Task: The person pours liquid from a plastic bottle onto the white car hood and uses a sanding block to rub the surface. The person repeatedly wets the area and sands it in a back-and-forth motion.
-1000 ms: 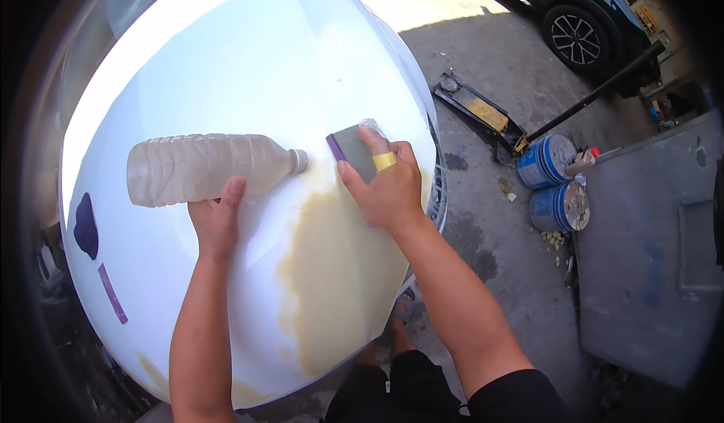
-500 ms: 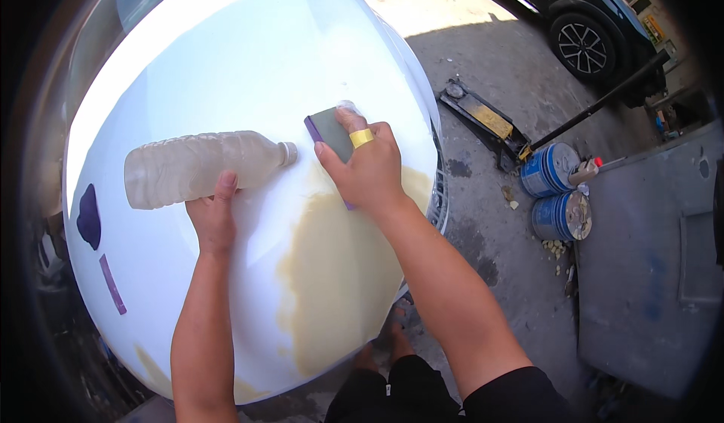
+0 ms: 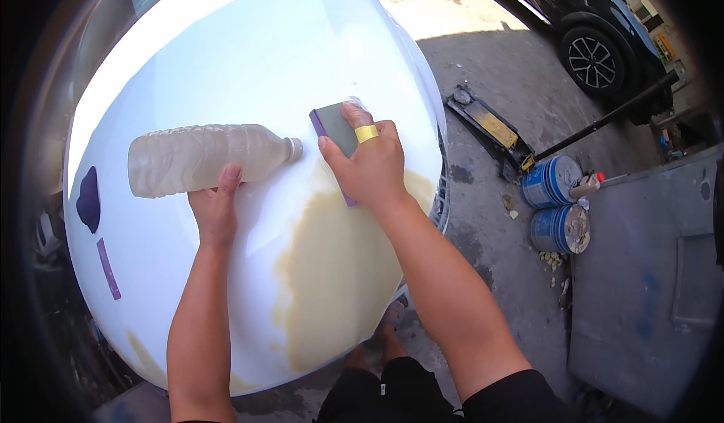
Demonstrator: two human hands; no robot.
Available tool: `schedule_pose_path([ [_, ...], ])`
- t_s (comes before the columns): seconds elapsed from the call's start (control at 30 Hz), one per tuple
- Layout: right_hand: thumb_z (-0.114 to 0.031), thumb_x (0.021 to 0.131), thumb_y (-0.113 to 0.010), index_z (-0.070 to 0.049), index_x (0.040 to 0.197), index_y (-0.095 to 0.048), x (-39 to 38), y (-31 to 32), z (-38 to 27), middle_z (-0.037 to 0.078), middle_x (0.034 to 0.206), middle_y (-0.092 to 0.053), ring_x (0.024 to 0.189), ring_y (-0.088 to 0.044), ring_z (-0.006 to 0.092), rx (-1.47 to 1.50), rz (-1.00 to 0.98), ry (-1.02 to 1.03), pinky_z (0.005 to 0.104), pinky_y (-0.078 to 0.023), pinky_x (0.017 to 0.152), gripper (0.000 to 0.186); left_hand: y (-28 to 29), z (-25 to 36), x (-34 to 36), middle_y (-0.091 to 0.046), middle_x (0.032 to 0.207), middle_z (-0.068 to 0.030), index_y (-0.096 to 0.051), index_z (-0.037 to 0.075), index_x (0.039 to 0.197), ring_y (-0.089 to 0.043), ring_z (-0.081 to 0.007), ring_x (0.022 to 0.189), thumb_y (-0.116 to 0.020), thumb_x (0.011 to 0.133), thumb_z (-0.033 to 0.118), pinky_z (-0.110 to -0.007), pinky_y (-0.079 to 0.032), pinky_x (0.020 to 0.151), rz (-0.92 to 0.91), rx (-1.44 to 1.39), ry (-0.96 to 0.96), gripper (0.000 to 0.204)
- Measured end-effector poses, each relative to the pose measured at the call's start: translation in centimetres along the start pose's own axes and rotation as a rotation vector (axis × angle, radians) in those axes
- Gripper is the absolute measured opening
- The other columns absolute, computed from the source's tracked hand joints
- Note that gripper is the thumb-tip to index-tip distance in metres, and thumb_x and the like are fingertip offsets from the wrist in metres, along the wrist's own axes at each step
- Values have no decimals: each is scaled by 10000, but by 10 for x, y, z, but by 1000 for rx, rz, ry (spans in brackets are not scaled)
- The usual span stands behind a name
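Big white curved car hood (image 3: 226,83), blotchy tan patch (image 3: 339,272) on its near side. Left hand (image 3: 216,210) grips a cloudy ribbed plastic bottle (image 3: 200,155) sideways, cap end toward the block. Right hand (image 3: 373,168), the nearer one, is clamped on that purple-edged grey-green block (image 3: 333,124), long axis slanting up-left beneath its fingers.

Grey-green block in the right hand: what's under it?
White panel shows around the block; whatever lies beneath is covered by it and the right hand, so cannot be seen.
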State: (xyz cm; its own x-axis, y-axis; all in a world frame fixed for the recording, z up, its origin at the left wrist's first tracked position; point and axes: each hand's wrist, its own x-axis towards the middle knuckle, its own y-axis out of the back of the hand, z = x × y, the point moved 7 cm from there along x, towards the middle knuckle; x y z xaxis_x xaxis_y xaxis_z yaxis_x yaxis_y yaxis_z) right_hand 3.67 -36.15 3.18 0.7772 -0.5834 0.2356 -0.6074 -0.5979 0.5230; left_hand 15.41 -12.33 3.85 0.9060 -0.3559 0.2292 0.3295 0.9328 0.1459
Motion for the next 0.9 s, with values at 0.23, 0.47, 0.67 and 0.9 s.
schedule_pose_path([
  [0.23, -257, 798, -777, -58, 1345, -574, -136, 20, 15, 167, 1024, -682, 995, -578, 316, -19, 86, 179, 410, -504, 847, 617, 14, 0, -2, -555, 1288, -115, -466, -12, 1359, -527, -220, 1189, -755, 882, 363, -367, -418, 1040, 33, 31, -10, 671],
  [0.47, -311, 827, -745, -34, 1323, -583, 4, -4, 2, 157, 1148, -682, 1030, -551, 321, -96, 15, -42, 419, -489, 862, 591, -1, 6, -1, -586, 1198, -92, -496, -13, 1308, -553, -189, 1093, -758, 881, 364, -341, -449, 971, 24, 20, 7, 627],
  [0.67, -218, 784, -798, -37, 1330, -578, -126, 18, 10, 145, 1178, -686, 1010, -585, 319, -33, 12, 216, 386, -498, 899, 617, 8, 14, -4, -587, 1193, -89, -503, -14, 1299, -560, -186, 1075, -756, 881, 366, -334, -471, 934, 76, 62, -68, 619],
  [0.9, -300, 828, -740, -11, 1302, -599, 15, 4, -2, 158, 992, -716, 995, -564, 323, -121, 72, 68, 409, -497, 831, 572, -1, 3, 1, -568, 1257, -110, -489, -16, 1332, -539, -210, 1157, -758, 878, 363, -349, -450, 987, 21, 20, -17, 649],
])
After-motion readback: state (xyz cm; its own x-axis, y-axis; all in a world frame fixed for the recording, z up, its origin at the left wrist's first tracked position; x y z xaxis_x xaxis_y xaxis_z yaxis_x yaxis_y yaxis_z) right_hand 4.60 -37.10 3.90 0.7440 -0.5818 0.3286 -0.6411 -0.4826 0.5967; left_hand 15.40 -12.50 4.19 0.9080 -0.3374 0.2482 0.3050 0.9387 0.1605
